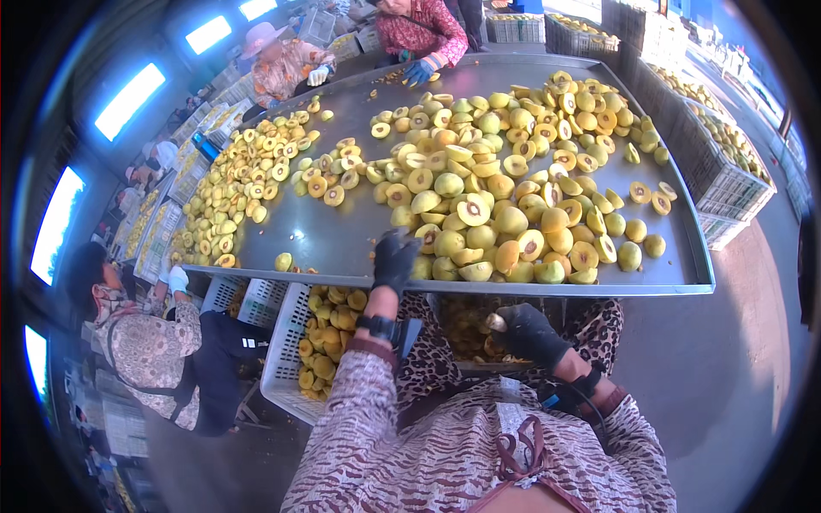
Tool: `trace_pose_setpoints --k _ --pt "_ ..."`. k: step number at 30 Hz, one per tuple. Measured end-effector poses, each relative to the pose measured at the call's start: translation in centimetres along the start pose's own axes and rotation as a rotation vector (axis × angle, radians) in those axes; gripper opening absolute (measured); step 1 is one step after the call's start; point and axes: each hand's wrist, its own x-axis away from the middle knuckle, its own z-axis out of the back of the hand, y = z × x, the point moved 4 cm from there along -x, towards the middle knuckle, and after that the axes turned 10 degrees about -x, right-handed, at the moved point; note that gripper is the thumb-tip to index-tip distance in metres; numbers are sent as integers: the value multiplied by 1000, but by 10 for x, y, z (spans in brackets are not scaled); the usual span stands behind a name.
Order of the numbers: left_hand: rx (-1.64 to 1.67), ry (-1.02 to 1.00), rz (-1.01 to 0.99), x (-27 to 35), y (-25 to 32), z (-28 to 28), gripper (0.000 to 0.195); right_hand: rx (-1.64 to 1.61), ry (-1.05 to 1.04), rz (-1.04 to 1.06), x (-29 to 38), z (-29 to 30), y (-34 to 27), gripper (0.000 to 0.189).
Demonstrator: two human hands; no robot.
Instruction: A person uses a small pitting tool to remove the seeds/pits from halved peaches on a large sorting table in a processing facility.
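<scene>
My left hand, in a dark glove, reaches over the near edge of a metal sorting table, beside a heap of halved yellow-green stone fruit. Whether its fingers touch a fruit is not plain. Below the table edge, my right hand, also gloved in dark fabric, is closed around a small tool with a pale rounded end; the rest of the tool is hidden in the hand. It hangs over a container between my knees that holds brownish bits. Many of the cut halves show brown centres.
A white plastic crate of fruit halves stands left of my legs. One co-worker sits at the left; two more work at the far edge, by another fruit heap. Stacked crates line the right side.
</scene>
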Motion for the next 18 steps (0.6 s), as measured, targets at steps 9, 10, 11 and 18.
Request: trace_pose_setpoints --k 9,10,11,18 --pt "738 -294 214 -15 2 -3 30 -173 47 -68 -5 7 -21 11" --pt "941 -193 226 -5 17 14 32 -279 76 -47 -9 7 -25 11" --pt "925 -189 241 10 26 27 32 -297 65 -51 -16 3 -33 11" --pt "1328 -396 142 80 105 44 51 -316 257 65 -56 -14 -52 13"
